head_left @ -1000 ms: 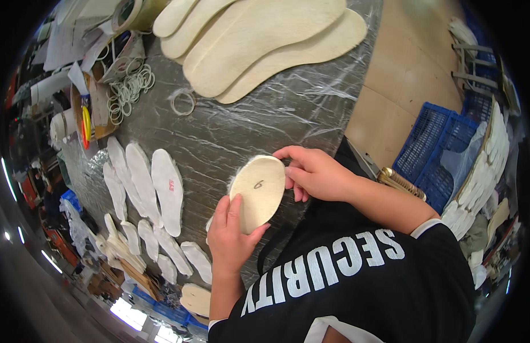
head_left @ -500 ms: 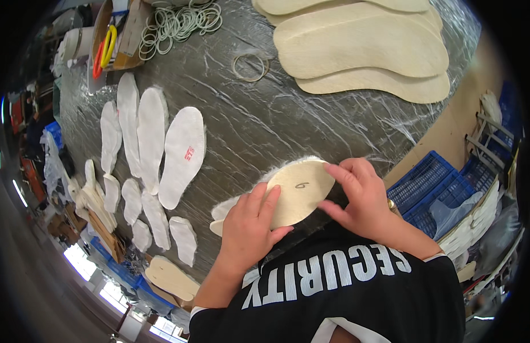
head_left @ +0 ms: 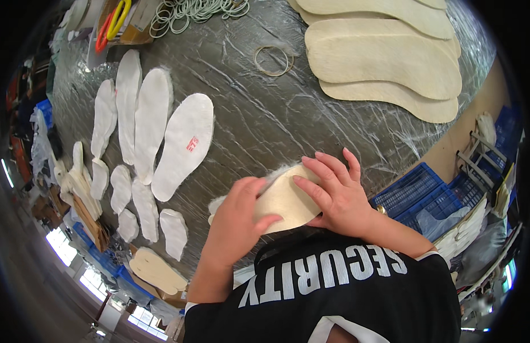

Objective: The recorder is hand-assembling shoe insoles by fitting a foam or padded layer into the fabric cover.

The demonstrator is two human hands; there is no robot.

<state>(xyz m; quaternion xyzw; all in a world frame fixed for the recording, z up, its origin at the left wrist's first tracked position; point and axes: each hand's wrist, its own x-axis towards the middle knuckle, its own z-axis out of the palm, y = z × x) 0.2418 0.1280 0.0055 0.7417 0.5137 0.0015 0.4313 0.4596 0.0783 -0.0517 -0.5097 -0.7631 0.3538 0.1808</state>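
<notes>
A cream insole (head_left: 288, 204) lies over a fuzzy white layer near the table's front edge. Its far end is under my right hand (head_left: 340, 200), whose fingers rest on top while the thumb tucks beneath the near edge. From the other side, my left hand (head_left: 233, 220) grips the stack between thumb and fingers and hides part of it. Farther left, white fleece insoles (head_left: 184, 146) lie spread on the table, one with a red stamp. Several smaller white insoles (head_left: 145, 211) sit nearer to me.
A pile of large cream insoles (head_left: 385, 60) occupies the far right of the plastic-covered table (head_left: 248, 126). Rubber bands (head_left: 273, 61) lie on it, and more sit by a cardboard box (head_left: 140, 26) with yellow-handled scissors (head_left: 119, 17). Blue crates (head_left: 425, 197) stand at right.
My right hand has shifted left over the insole and now covers its pencil mark. My left hand has moved slightly left, with its thumb now along the near edge. The view has shifted too.
</notes>
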